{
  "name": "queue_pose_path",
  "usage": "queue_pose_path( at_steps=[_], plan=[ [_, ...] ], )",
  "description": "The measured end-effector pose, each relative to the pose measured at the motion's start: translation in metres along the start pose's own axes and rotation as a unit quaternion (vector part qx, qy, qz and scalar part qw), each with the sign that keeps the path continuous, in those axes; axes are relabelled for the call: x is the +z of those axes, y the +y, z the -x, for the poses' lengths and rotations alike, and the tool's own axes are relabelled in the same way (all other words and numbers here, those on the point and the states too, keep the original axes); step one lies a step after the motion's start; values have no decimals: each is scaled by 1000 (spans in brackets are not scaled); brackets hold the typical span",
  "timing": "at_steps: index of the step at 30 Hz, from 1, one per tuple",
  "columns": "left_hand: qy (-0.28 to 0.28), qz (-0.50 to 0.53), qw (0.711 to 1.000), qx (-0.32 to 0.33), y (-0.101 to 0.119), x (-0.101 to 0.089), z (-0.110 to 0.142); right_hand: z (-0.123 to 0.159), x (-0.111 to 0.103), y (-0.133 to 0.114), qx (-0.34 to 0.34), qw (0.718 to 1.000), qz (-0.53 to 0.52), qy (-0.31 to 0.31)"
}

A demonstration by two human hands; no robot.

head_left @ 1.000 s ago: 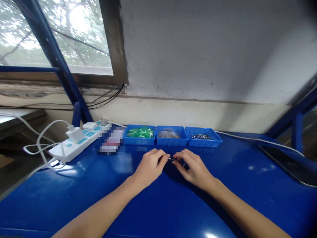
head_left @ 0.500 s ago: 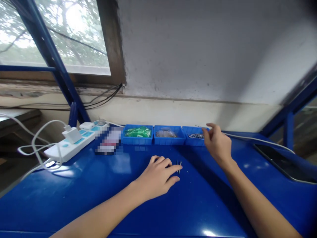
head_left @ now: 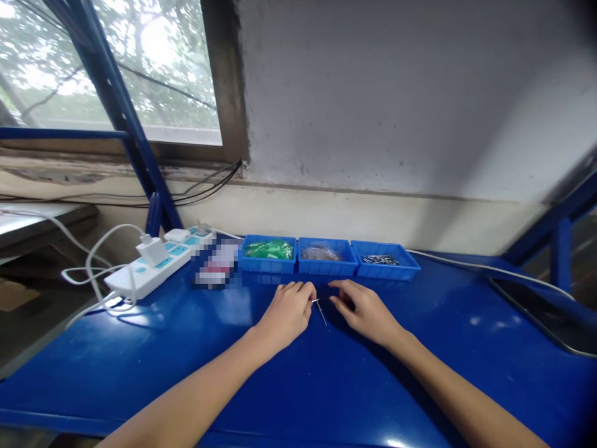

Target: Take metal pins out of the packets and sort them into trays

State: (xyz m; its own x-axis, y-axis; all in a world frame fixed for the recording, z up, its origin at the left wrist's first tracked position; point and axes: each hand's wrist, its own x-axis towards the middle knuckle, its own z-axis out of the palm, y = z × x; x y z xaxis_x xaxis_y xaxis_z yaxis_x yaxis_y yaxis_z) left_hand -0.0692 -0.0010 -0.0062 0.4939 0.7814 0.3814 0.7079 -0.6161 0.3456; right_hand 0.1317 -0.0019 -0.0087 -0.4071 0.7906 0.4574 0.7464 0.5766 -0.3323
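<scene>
Left bin [head_left: 268, 267]: green stuff in shiny clear wrap [head_left: 270, 250].
Left hand [head_left: 283, 316]: fingers pinched on a thin metal bit [head_left: 317, 300], near the middle.
Metal rod [head_left: 323, 316]: slants below that bit; can't tell if they join.
So far: two bits out; can't tell if either is done.
Middle bin [head_left: 329, 269]: clear bag [head_left: 320, 253].
Right hand [head_left: 368, 314]: finger and thumb near the bit; can't tell if they grip.
Right bin [head_left: 385, 272]: many metal bits [head_left: 380, 259] left.

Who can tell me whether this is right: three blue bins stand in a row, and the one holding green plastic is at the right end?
Not quite: the head view shows the green plastic in the left-end bin. The three blue bins do stand in a row.
</scene>
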Motion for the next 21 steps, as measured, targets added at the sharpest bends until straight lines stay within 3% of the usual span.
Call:
queue_pose_path(
  at_steps=[6,10,15,21],
  plan=[
    [31,95,995,8,4,-8,-1,1,-3,-2,-52,997,-2,56],
    [42,129,991,14,5,-10,-1,0,-4,-5,-75,996,-13,47],
    [70,121,990,15,4,-11,-2,0,-6,-9,-81,996,-22,43],
    [66,81,994,19,8,-16,-3,2,-7,-11,-77,996,-28,46]
  ],
)
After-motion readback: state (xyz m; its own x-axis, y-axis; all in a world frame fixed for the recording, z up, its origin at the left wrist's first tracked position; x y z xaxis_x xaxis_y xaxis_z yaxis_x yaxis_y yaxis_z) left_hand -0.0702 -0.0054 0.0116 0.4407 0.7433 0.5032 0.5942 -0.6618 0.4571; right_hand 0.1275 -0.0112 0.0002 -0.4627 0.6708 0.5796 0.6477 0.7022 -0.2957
